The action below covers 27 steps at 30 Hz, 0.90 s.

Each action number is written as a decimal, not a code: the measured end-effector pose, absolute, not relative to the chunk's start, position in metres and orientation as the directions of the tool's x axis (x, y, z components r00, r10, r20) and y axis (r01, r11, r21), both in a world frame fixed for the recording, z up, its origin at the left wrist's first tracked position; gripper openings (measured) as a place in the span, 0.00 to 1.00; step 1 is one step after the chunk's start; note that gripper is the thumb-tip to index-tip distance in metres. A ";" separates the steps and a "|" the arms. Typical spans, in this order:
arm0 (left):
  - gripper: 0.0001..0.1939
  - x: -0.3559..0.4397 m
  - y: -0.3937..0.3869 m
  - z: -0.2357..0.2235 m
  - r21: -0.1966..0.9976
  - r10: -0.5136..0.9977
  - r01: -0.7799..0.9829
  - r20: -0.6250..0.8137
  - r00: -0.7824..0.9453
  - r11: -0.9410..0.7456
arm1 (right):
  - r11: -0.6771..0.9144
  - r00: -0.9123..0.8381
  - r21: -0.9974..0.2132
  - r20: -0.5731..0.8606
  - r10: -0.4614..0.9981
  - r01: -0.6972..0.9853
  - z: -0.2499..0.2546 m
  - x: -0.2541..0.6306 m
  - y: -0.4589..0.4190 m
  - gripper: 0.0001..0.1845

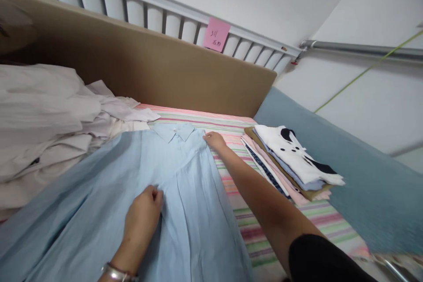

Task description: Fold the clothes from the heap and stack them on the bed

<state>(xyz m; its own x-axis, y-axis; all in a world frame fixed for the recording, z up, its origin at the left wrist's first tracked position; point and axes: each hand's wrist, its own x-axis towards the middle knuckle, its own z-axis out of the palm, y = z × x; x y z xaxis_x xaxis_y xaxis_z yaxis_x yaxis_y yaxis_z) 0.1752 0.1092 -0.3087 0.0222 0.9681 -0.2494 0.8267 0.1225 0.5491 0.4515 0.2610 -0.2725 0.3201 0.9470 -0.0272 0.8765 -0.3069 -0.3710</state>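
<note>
A light blue collared shirt [132, 185] is spread out in front of me, its collar pointing away and its lower part running out of view toward me. My left hand [143, 211], with a silver band at the wrist, is closed in a pinch on the fabric near the middle of the shirt. Stretched farther out, my right hand [214, 139] pinches the shirt's shoulder edge, just right of the collar. Small folds run across the cloth between the two hands.
Rumpled pale clothes [49, 119] are heaped at the left. A stack of folded clothes [291, 163] lies at the right on the striped sheet [254, 224]. Behind stand a brown board [185, 70] and a white railing with a pink note [216, 34].
</note>
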 end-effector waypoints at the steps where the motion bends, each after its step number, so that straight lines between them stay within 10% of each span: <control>1: 0.12 0.176 0.107 -0.305 0.533 0.973 0.838 -0.232 0.013 0.116 | -0.297 0.311 -0.396 -0.031 0.950 0.869 -0.266 0.453 0.243 0.14; 8: 0.16 0.193 0.071 -0.304 0.430 0.912 0.808 0.262 0.315 -0.403 | -0.305 0.232 -0.627 -0.199 0.952 0.717 -0.258 0.450 0.060 0.09; 27: 0.19 0.184 0.064 -0.358 0.407 0.875 0.789 0.359 0.326 -0.460 | -0.461 0.482 -0.591 -0.135 0.866 0.663 -0.286 0.423 0.005 0.07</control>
<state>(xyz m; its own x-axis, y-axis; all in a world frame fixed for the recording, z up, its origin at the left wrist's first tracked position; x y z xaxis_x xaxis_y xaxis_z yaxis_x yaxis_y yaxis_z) 0.1838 0.0644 -0.3581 0.3256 0.8748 0.3587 0.7889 -0.4604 0.4069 0.4230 0.0054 -0.2855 0.4815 0.8659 -0.1353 0.6626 -0.4607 -0.5906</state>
